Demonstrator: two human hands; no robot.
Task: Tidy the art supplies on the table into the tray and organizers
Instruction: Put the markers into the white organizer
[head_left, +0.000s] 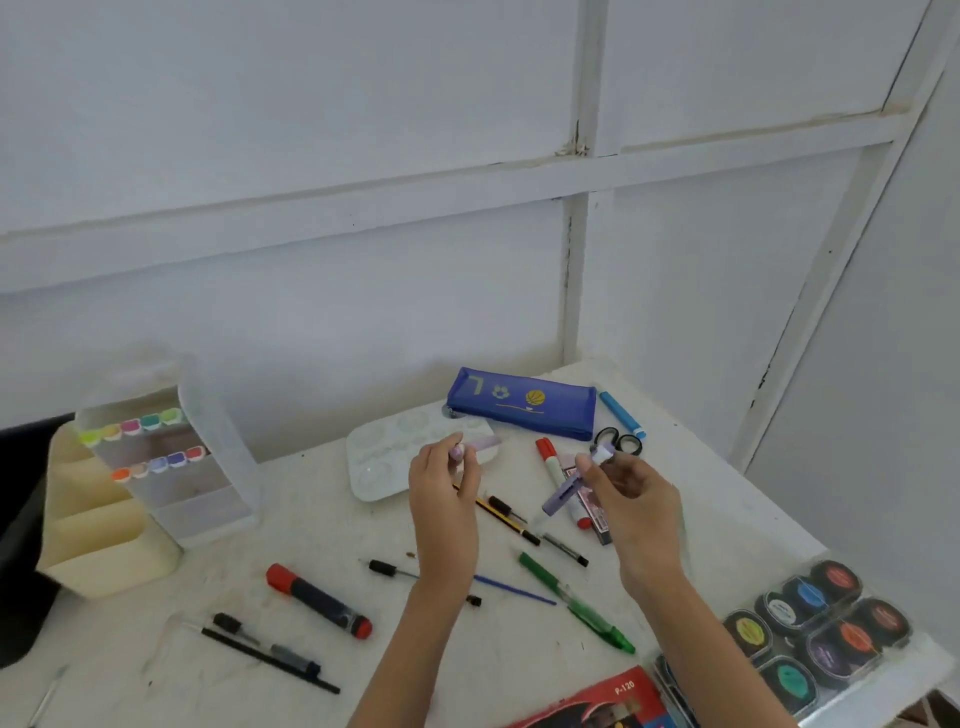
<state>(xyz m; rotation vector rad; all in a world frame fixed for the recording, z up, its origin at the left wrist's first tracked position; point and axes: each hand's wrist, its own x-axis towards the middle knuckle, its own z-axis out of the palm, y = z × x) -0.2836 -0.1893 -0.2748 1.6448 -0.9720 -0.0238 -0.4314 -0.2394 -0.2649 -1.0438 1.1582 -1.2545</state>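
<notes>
Right now we see both hands raised over the white table (322, 525). Our right hand (636, 512) is closed around a purple marker (569, 488), gripping it near its upper end so the barrel slants down to the left. Our left hand (444, 496) pinches a small pale purple cap (460, 451) between thumb and fingertips, well apart from the marker. Behind the hands lie a white palette (371, 457) and a blue pencil case (522, 402). At far left, the clear organizer (208, 457) holds rows of coloured markers.
</notes>
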